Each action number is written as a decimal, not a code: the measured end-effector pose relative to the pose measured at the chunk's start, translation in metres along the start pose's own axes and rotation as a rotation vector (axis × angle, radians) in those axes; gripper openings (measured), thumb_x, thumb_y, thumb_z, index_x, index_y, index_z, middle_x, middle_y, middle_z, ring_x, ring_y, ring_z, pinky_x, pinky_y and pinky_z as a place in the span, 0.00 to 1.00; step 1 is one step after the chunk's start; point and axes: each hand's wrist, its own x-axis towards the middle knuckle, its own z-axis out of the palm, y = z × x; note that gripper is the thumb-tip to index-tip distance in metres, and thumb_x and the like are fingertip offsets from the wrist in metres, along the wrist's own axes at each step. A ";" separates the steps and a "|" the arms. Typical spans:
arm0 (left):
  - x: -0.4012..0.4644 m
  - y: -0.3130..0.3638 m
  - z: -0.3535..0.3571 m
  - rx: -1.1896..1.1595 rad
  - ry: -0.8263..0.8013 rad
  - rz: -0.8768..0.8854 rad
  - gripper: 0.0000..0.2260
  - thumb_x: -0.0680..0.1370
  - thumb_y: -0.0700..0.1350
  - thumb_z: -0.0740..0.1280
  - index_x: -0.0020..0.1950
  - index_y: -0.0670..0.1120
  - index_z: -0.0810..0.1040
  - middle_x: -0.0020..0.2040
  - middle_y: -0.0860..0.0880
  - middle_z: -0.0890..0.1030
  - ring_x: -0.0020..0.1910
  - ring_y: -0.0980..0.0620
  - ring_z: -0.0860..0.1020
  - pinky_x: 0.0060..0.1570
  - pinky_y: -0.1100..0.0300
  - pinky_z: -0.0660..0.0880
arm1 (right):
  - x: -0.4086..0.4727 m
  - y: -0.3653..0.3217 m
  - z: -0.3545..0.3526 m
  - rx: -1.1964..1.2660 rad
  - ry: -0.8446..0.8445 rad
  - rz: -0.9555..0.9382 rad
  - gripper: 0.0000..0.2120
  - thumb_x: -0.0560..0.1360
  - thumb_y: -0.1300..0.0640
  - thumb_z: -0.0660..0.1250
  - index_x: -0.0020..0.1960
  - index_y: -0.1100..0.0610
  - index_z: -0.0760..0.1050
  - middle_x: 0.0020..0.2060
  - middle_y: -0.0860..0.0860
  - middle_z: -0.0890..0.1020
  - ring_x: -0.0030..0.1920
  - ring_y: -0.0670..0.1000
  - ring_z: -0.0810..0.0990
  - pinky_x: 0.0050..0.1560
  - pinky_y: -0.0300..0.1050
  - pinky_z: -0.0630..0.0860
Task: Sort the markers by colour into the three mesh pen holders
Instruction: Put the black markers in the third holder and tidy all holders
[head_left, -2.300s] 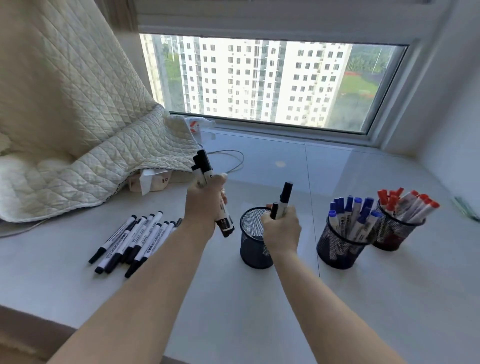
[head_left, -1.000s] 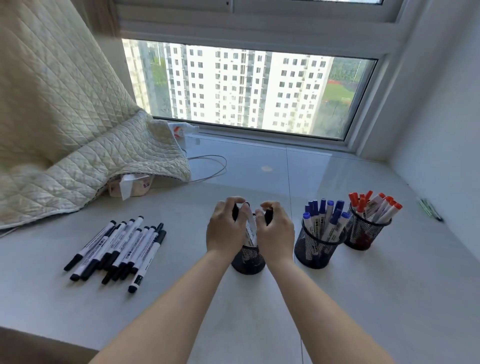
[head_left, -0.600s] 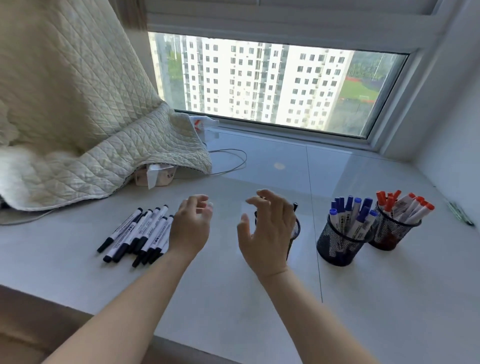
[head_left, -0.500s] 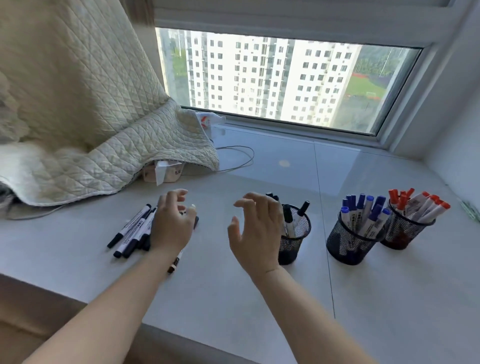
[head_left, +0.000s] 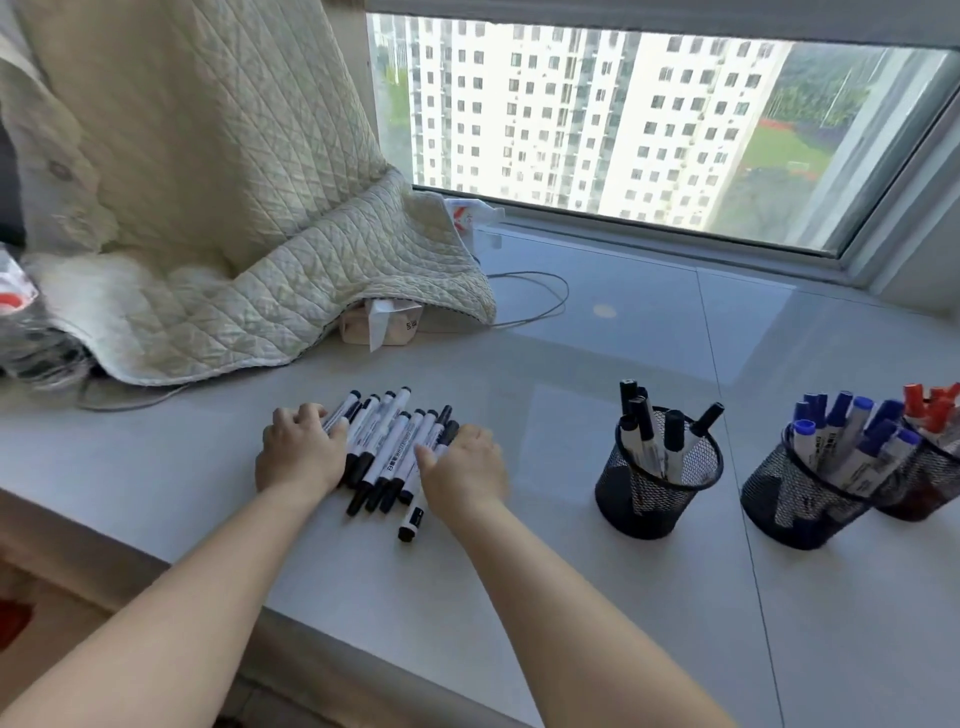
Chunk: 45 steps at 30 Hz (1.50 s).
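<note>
From the head camera, both hands are resting on a loose batch of black-capped markers (head_left: 388, 451) lying side by side on the pale worktop (head_left: 571, 597). The left hand (head_left: 300, 453) is sitting on the left edge of the batch with its fingers curled over the outermost barrels, gripping them. The right hand (head_left: 464, 466) is lying on the right edge, thumb touching a barrel; its fingers are hidden behind the knuckles, so whether they are gripping cannot be told. One marker (head_left: 414, 514) is sticking out nearer the camera than the rest, beneath the right wrist. The white barrels are carrying dark printed lettering, too small to read.

To the right, well apart from the batch, a black mesh holder (head_left: 655, 493) is standing upright with several black-capped markers leaning inside it. Further right, a second mesh holder (head_left: 802, 506) is holding blue-capped markers (head_left: 844, 431), and just beside it at the frame edge a third holder (head_left: 919, 491) is holding red-capped markers (head_left: 932, 405), partly cut off.

Behind the hands, a cream quilted blanket (head_left: 249, 218) is draping down onto the worktop, partly covering a small pack (head_left: 387, 325) with unreadable print. A thin cable (head_left: 540, 304) is looping beside it, and a window (head_left: 649, 119) is showing white apartment blocks.
</note>
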 end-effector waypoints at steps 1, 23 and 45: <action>0.001 -0.001 0.002 0.013 -0.005 -0.012 0.19 0.79 0.54 0.56 0.65 0.44 0.69 0.65 0.38 0.66 0.64 0.39 0.65 0.61 0.48 0.65 | 0.003 -0.003 0.002 -0.006 -0.005 0.030 0.30 0.76 0.41 0.58 0.67 0.63 0.62 0.63 0.57 0.68 0.64 0.57 0.66 0.62 0.49 0.66; 0.009 0.003 -0.003 0.055 -0.122 -0.082 0.21 0.77 0.52 0.61 0.58 0.35 0.73 0.55 0.36 0.77 0.54 0.39 0.75 0.48 0.54 0.70 | 0.016 0.004 -0.003 -0.132 -0.052 0.122 0.20 0.77 0.56 0.55 0.65 0.65 0.61 0.62 0.59 0.68 0.63 0.58 0.67 0.61 0.47 0.66; -0.059 0.032 -0.033 -0.272 -0.030 -0.130 0.13 0.75 0.50 0.63 0.48 0.40 0.73 0.43 0.42 0.75 0.41 0.42 0.73 0.38 0.56 0.67 | -0.052 0.039 -0.124 0.329 -0.037 -0.045 0.12 0.70 0.61 0.65 0.32 0.56 0.63 0.24 0.50 0.70 0.19 0.44 0.71 0.20 0.35 0.67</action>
